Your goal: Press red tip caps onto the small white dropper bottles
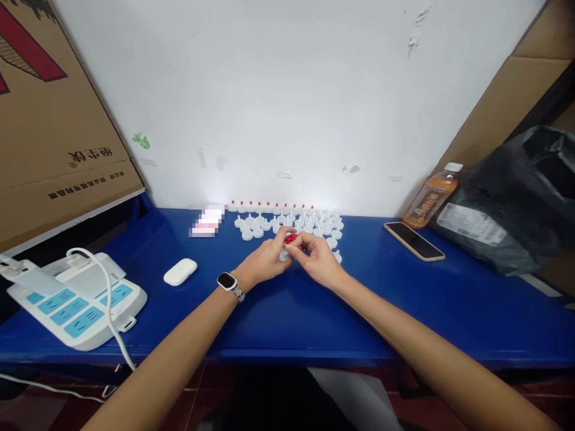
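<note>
My left hand point(269, 257), with a watch on its wrist, is curled around a white nozzle cap point(284, 255) that shows partly below its fingers. My right hand point(317, 257) meets it with thumb and forefinger pinched together; whatever lies between those tips is too small to make out. Small red tip caps point(291, 238) lie in a cluster right at the fingertips of both hands. Behind the hands, white nozzle caps point(257, 232) are scattered, partly hidden by the fingers. Along the wall stands a row of white nozzle caps with red tips point(268, 208).
On the blue table point(287, 323), a white earbud case point(180, 272) and a power strip point(83, 317) with cables lie left. A phone point(414, 241), an orange drink bottle point(431, 197) and a dark plastic bag point(507, 197) are right. The wall point(287, 108) bounds the back.
</note>
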Action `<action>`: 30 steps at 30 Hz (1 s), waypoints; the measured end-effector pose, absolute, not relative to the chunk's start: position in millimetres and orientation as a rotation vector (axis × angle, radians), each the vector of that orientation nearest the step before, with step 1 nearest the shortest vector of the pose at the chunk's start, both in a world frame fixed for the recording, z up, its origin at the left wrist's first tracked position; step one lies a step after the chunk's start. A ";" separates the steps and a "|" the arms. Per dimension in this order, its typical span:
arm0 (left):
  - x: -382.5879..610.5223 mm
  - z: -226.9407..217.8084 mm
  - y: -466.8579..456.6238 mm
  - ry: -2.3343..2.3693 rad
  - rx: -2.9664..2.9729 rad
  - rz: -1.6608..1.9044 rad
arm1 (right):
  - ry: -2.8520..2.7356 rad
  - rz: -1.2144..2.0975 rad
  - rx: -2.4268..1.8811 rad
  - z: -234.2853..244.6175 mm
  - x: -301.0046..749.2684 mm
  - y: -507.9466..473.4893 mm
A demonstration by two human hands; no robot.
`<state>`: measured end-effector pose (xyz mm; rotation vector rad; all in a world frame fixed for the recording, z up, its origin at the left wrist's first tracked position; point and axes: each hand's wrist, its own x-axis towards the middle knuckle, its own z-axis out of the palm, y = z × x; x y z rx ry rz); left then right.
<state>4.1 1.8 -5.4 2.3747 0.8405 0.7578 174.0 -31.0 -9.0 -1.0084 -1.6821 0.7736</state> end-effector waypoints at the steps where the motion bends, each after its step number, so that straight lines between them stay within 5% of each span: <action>1: 5.5 -7.0 1.4 0.837 2.343 0.784 | -1.680 0.773 -1.009 -9.1 174.0 -31.1; 16: -21.8 -7.8 30.9 1.460 2.319 0.726 | -1.853 0.397 -1.295 43.7 178.6 81.3; 30: -12.7 -15.9 32.6 1.440 2.263 0.630 | -2.153 0.155 -1.597 15.7 145.4 159.0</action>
